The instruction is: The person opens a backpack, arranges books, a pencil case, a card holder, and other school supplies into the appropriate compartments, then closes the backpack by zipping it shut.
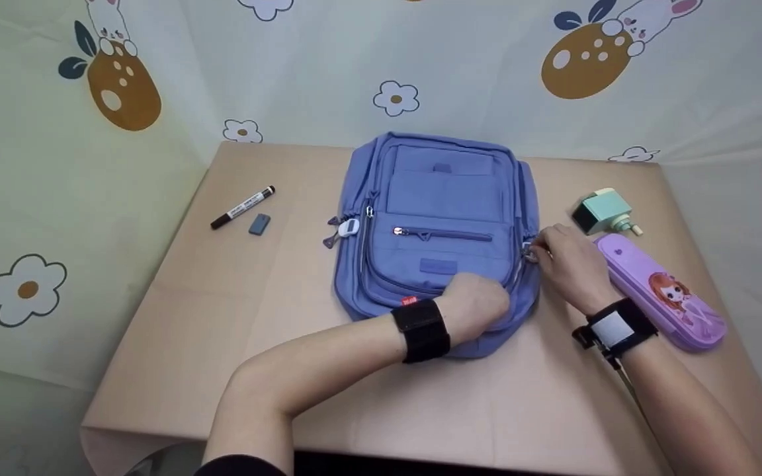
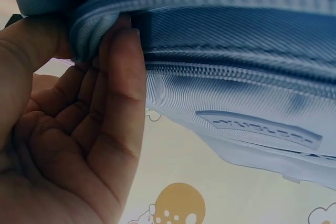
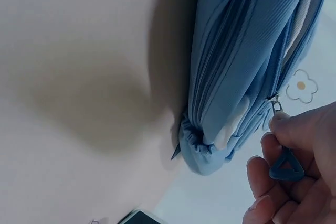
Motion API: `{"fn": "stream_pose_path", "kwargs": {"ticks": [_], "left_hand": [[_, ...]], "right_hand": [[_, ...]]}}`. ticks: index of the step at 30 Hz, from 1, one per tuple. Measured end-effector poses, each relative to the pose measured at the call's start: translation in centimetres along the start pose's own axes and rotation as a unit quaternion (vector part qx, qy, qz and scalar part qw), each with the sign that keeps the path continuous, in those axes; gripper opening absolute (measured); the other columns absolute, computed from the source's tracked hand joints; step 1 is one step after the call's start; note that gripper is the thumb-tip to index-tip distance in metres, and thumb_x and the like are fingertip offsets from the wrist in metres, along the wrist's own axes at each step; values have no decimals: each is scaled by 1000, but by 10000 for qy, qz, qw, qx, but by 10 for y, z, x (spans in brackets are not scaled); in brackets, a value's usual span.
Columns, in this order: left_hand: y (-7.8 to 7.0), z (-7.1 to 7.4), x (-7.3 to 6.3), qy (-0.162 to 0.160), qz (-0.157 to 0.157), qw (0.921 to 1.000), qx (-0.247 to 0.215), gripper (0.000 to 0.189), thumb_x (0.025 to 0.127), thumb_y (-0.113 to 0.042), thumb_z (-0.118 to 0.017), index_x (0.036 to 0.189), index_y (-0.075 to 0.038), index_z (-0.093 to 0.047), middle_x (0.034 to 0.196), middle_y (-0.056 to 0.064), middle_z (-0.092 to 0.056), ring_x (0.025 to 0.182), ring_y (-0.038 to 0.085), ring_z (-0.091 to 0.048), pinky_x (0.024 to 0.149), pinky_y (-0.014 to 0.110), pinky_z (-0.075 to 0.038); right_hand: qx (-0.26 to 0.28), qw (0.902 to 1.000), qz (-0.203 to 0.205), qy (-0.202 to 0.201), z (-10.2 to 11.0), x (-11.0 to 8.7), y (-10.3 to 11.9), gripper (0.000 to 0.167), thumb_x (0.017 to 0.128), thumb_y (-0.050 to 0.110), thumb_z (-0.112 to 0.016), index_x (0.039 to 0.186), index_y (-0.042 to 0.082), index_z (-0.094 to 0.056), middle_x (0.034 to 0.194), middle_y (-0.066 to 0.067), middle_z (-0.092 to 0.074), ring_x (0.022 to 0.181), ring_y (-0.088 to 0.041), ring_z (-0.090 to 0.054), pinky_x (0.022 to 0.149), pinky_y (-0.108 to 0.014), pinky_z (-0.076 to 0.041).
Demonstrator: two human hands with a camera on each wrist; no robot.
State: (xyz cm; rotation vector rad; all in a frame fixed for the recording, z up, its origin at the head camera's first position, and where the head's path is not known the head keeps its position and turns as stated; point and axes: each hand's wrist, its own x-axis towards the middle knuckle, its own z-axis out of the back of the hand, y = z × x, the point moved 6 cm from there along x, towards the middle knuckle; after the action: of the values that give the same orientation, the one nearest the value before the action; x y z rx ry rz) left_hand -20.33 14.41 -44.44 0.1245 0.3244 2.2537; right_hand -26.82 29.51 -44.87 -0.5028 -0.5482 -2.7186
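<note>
A blue backpack [image 1: 447, 192] lies on the table with its front pockets facing up. My left hand [image 1: 477, 304] is at its lower right part; in the left wrist view the thumb and fingers pinch a fold of the bag's fabric [image 2: 94, 35] beside a zipper [image 2: 220, 72]. At the bag's right side my right hand [image 1: 569, 264] holds a zipper pull [image 3: 286, 166], which has a dark triangular end. The zipper in the right wrist view is partly open above that pull. A white round tag [image 1: 349, 228] hangs at the bag's left side.
Left of the bag lie a black-and-white marker [image 1: 243, 207] and a small grey-blue block [image 1: 259, 224]. To the right are a mint-green sharpener-like box with a crank [image 1: 606, 208] and a purple pencil case [image 1: 645, 284], close to the right forearm. A patterned curtain [image 1: 315, 66] stands behind the table.
</note>
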Motion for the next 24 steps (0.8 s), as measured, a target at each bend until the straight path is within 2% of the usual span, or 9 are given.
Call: {"fn": "stream_pose_path", "kwargs": {"ticks": [7, 15, 20, 24], "left_hand": [[1, 1, -2, -122, -113, 9998, -70, 16, 89, -13, -66, 79, -24, -72, 76, -9, -68, 64, 9, -64, 52, 33, -56], [1, -2, -2, -46, -236, 9996, -177, 18, 89, -10, -65, 81, -24, -72, 79, -9, -69, 68, 10, -65, 54, 34, -57], [0, -1, -3, -151, -227, 9995, -178, 17, 89, -10, -66, 80, -24, -72, 77, -9, -68, 66, 10, -65, 52, 34, -56], [1, -2, -3, -70, -243, 9993, -280, 17, 90, -9, -65, 82, -22, -74, 79, -8, -69, 68, 11, -66, 53, 35, -57]], "right_hand": [[-158, 9989, -412, 185, -8, 24, -14, 7, 95, 9, -69, 96, 3, -66, 93, -14, -66, 87, -36, -61, 72, -53, -49], [-229, 9960, -827, 238, -18, 52, -27, 11, 98, 11, -64, 100, 1, -67, 98, -18, -66, 90, -40, -62, 72, -56, -49], [-208, 9945, -969, 346, -24, 52, -30, 13, 99, 13, -64, 101, 1, -67, 98, -19, -65, 89, -40, -62, 71, -56, -49], [-129, 9945, -996, 295, -23, 47, -31, 16, 97, 13, -65, 104, 0, -68, 100, -21, -65, 90, -40, -61, 74, -56, -49]]}}
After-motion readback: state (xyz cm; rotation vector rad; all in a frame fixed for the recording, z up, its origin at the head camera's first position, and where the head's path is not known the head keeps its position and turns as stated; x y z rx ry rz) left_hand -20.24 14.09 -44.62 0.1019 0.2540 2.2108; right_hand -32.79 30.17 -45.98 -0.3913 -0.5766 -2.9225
